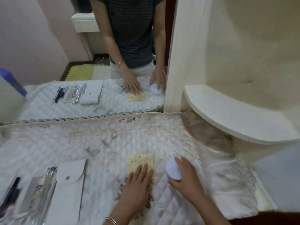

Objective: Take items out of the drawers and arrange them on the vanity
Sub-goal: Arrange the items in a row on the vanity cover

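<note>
The left hand (138, 182) lies flat and open, palm down, with its fingers (146, 169) spread over the near half of a small yellow card (140, 161), a thin rectangle printed with pale purple marks. A gold bangle (112, 220) circles that wrist. The right hand (186, 176) is curled around a white rounded container (172, 168), perhaps a small jar or cup tipped on its side; the blur makes its exact form hard to read. Thumb and fingers wrap its far side, so the hand is closed on it.

Both things sit toward the near edge of the desk (146, 135), which is covered by a white quilted cloth stitched in diamonds, with beige embroidery and a scalloped lace trim along the back edge. The card is left of the container, near but apart.

At the near left corner lie a flat white snap pouch (71, 172), a clear crinkled packet (48, 179), a ridged grey comb (30, 192) and a dark slim pen-like item (12, 189), laid side by side. A mirror (81, 62) stands along the back edge, and a curved cream shelf (235, 114) rises at the right.
</note>
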`<state>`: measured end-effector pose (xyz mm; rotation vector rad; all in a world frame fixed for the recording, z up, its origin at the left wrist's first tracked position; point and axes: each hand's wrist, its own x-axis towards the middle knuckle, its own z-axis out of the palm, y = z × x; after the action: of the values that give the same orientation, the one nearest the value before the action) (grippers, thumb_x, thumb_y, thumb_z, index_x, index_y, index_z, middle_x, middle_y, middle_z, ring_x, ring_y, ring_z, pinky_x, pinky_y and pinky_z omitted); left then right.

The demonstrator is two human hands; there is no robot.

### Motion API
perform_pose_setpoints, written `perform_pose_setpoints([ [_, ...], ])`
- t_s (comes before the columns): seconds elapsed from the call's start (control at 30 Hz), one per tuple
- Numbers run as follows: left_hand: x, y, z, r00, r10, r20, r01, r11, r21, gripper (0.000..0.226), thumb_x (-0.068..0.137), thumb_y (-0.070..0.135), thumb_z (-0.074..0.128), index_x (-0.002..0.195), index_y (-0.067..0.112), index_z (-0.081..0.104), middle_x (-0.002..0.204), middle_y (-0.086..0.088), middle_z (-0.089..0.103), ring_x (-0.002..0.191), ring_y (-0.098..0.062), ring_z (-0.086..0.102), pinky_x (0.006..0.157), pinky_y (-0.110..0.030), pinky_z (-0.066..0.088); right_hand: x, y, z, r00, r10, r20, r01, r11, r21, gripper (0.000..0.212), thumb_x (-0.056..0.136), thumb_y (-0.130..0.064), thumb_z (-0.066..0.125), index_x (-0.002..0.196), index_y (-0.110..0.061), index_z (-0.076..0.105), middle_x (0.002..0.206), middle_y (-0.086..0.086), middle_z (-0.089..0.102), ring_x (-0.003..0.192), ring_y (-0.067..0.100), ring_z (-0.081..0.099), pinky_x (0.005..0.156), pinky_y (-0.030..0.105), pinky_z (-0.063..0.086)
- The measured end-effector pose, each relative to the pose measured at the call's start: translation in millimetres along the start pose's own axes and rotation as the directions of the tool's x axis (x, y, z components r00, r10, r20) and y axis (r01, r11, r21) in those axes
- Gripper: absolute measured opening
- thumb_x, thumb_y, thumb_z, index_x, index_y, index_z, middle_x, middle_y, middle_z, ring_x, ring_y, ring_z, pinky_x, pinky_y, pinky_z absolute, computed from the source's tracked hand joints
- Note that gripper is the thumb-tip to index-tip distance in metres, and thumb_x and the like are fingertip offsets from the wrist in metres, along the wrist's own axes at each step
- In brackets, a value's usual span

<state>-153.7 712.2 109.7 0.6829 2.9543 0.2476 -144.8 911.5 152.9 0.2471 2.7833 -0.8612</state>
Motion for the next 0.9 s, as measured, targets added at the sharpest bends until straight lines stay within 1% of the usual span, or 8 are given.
perform_pose_setpoints([
  [0.13,-17.3,-7.9,-1.7,0.997,-0.013,0.077,0.013,1.000,-0.002,0.063,0.067,0.038,0.037,0.130,0.034,0.038,0.133,0.016,0.048,0.123,-0.012,0.048,0.098,-0.031,0.045,4.4,-2.6,1.9,1.000,0.017,-0.012,-0.017,1.000,0.018,0.080,0.071,-0.042,0.065,0.139,-0.017,0.033,0.146,0.010,0.031,0.133,0.029,0.029,0.110,0.034,0.024],
  [0.23,-34.8,-28.9,4.2,0.999,-0.010,-0.037,0.012,0.998,0.054,0.083,0.069,0.039,0.036,0.145,0.032,0.004,0.157,0.009,0.010,0.144,-0.013,-0.001,0.114,-0.027,0.001,0.4,-14.9,8.8,1.000,0.011,0.022,-0.012,1.000,0.024,0.076,0.075,-0.037,0.068,0.139,-0.021,0.032,0.144,0.009,0.030,0.129,0.029,0.029,0.107,0.035,0.030],
  [0.33,-52.3,-54.4,3.8,0.992,-0.060,-0.114,0.072,0.992,0.106,0.090,0.066,0.034,0.037,0.145,0.028,-0.006,0.155,0.005,-0.018,0.143,-0.016,-0.015,0.104,-0.027,0.026,-6.6,-36.9,21.4,0.994,-0.043,0.103,0.042,0.999,0.012,0.072,0.080,-0.039,0.063,0.140,-0.027,0.026,0.145,0.004,0.023,0.131,0.026,0.023,0.105,0.034,0.031],
  [0.43,-67.5,-78.7,-0.2,0.983,-0.126,-0.133,0.145,0.979,0.144,0.091,0.065,0.034,0.037,0.145,0.027,-0.005,0.158,0.005,-0.003,0.143,-0.017,-0.015,0.091,-0.027,0.038,-10.0,-61.3,33.4,0.975,-0.106,0.196,0.108,0.994,0.001,0.072,0.081,-0.040,0.060,0.141,-0.030,0.021,0.146,0.004,0.018,0.133,0.025,0.019,0.104,0.033,0.031],
  [0.57,-77.9,-104.0,-0.9,0.965,-0.233,-0.117,0.251,0.952,0.176,0.092,0.062,0.024,0.036,0.147,0.022,0.000,0.125,0.002,0.063,0.143,-0.022,-0.008,0.088,-0.027,0.048,-13.1,-84.2,48.2,0.954,-0.171,0.247,0.176,0.984,-0.001,0.075,0.080,-0.045,0.059,0.142,-0.029,0.020,0.145,0.004,0.020,0.132,0.024,0.021,0.104,0.032,0.033],
  [0.7,-85.4,-112.5,-4.0,0.954,-0.261,-0.148,0.281,0.950,0.138,0.065,0.063,0.020,0.035,0.128,0.022,0.040,0.120,-0.001,0.066,0.139,-0.030,0.013,0.093,-0.028,0.041,-15.2,-95.1,56.0,0.945,-0.177,0.276,0.182,0.983,0.007,0.075,0.079,-0.042,0.060,0.141,-0.028,0.021,0.144,0.003,0.019,0.132,0.025,0.021,0.104,0.033,0.032],
  [0.83,-88.1,-112.1,-2.9,0.954,-0.267,-0.136,0.284,0.950,0.130,0.060,0.062,0.021,0.034,0.121,0.022,0.044,0.118,0.000,0.067,0.117,-0.021,0.037,0.094,-0.029,0.030,-16.9,-103.0,56.0,0.949,-0.159,0.271,0.146,0.987,0.068,0.078,0.069,-0.042,0.062,0.136,-0.026,0.027,0.136,0.002,0.022,0.128,0.022,0.026,0.101,0.030,0.035],
  [0.9,-86.5,-112.1,-1.2,0.957,-0.252,-0.141,0.270,0.955,0.123,0.058,0.063,0.023,0.035,0.120,0.021,0.044,0.119,-0.001,0.066,0.116,-0.022,0.038,0.092,-0.028,0.041,-16.5,-105.6,51.0,0.955,-0.135,0.262,0.106,0.987,0.122,0.084,0.062,-0.044,0.060,0.137,-0.025,0.027,0.133,-0.001,0.022,0.128,0.019,0.026,0.101,0.027,0.033],
])
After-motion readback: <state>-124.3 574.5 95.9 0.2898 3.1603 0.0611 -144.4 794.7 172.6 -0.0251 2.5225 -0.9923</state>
